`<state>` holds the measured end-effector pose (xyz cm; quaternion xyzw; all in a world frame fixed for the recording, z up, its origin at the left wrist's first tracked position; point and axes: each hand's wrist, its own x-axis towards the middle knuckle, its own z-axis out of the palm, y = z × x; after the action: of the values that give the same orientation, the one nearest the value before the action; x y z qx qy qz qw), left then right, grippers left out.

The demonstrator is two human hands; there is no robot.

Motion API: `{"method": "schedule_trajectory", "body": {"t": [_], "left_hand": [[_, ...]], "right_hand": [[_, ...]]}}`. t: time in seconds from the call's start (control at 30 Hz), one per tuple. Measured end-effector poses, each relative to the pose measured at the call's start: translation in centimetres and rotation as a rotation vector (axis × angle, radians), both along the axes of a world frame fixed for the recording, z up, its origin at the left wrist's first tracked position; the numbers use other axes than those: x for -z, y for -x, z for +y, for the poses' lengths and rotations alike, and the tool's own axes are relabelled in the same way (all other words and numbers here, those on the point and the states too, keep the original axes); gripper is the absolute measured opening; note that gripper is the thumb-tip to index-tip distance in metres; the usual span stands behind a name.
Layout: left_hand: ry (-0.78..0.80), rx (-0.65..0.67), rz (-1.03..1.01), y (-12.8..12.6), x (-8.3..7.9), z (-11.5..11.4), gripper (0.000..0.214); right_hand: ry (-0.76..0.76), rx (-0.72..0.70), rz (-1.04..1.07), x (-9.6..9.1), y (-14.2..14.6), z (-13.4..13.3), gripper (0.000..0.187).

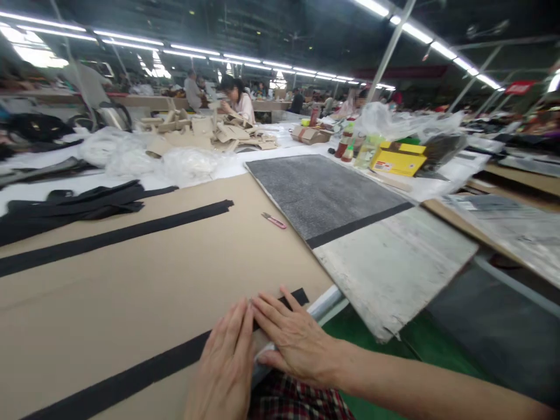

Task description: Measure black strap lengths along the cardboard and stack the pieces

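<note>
My left hand lies flat, fingers stretched forward, on a long black fabric strip near the front edge of the tan board. Beside it, my right hand presses on the same strip, its fingers extended and its thumb by the table edge. The fingertips of both hands nearly meet. A short end of the strip shows beyond my right fingers. Farther back, a second black strip lies across the board. Small pink thread snips rest between that strip and a grey sheet.
Folded black fabric lies at the left, with clear plastic bags behind. The grey sheet sits on a worn pale board at the right. A yellow box and bottles stand beyond. Tan cut pieces are piled near a seated person.
</note>
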<state>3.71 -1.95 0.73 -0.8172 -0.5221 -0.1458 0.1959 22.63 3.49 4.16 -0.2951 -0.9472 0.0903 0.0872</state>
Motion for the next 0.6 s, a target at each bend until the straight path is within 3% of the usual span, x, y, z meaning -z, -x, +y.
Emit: {"method": "schedule_trajectory", "body": {"t": [0.1,0.17,0.23,0.37,0.5,0.6], "left_hand": [[0.012,-0.013,0.070,1.4,0.0,-0.9,0.058],[0.047,-0.074,0.116,4.2,0.1,-2.5,0.061],[0.099,-0.177,0.130,8.5,0.5,-5.1,0.062],[0.264,-0.522,0.003,19.2,1.3,-11.0,0.053],[0.326,-0.864,-0.307,26.6,-0.9,-13.1,0.050],[0.346,-0.930,-0.397,28.9,-3.3,-12.2,0.047]], "right_hand": [[-0.024,-0.024,-0.048,1.1,-0.6,0.1,0.068],[-0.084,-0.034,-0.069,1.6,-1.2,0.6,0.068],[-0.146,-0.045,-0.074,1.8,-1.4,1.0,0.068],[-0.259,-0.074,-0.045,2.0,-1.3,1.3,0.066],[-0.347,-0.063,0.049,3.2,-1.3,2.5,0.059],[-0.339,-0.040,0.129,4.1,-1.0,4.2,0.049]]}}
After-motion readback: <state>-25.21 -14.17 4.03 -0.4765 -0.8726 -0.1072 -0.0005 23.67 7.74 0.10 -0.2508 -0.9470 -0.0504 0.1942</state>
